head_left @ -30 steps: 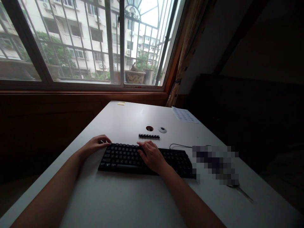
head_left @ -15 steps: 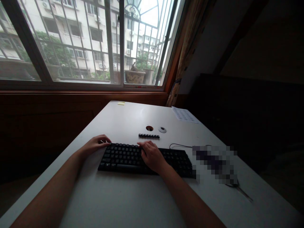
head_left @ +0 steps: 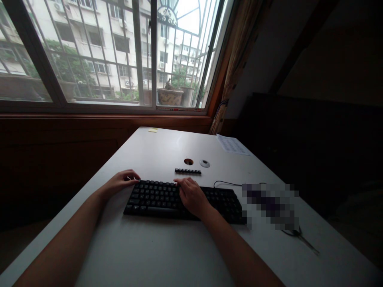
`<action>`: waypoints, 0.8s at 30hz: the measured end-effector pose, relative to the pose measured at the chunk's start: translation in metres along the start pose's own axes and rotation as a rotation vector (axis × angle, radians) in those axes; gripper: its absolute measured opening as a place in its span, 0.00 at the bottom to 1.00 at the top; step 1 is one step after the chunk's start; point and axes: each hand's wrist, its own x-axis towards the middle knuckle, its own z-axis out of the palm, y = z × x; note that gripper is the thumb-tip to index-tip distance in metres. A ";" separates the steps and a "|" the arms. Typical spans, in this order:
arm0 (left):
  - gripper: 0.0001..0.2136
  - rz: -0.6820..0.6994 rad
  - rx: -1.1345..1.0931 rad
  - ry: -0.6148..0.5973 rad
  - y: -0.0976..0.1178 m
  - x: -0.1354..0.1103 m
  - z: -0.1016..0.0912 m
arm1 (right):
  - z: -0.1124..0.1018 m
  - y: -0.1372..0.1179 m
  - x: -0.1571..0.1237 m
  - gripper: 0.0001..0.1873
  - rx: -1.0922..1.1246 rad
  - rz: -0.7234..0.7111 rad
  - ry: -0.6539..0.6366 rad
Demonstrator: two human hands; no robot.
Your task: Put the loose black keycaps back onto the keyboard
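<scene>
A black keyboard [head_left: 155, 199] lies on the white table [head_left: 155, 255] in front of me. My left hand [head_left: 119, 182] rests at the keyboard's far left corner, its fingers curled around a small thin pale object [head_left: 128, 178]. My right hand [head_left: 191, 196] lies on the middle of the keyboard. Its fingers are bent together over the top row of keys, and what they grip, if anything, is hidden. A short row of loose black keycaps [head_left: 188, 171] lies just beyond the keyboard, apart from both hands.
Beyond the keycaps are a round cable hole [head_left: 188, 161] and its white cover [head_left: 204, 163]. A printed sheet [head_left: 231, 144] lies at the far right and a yellow note [head_left: 152, 130] by the window. A thin cable [head_left: 224, 183] leads right towards a blurred patch [head_left: 271, 205].
My right hand's fingers have drawn a little closer together on the top row of keys. My left hand and the keyboard have stayed put.
</scene>
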 end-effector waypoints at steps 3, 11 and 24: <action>0.14 -0.009 0.004 0.000 0.000 0.000 0.000 | 0.000 0.001 0.000 0.26 0.004 -0.004 -0.010; 0.14 -0.013 0.008 -0.002 -0.004 0.001 0.000 | 0.002 0.003 0.000 0.25 0.023 0.000 -0.011; 0.13 -0.016 -0.018 -0.002 -0.001 0.000 0.000 | 0.009 0.011 0.000 0.22 -0.015 0.050 0.057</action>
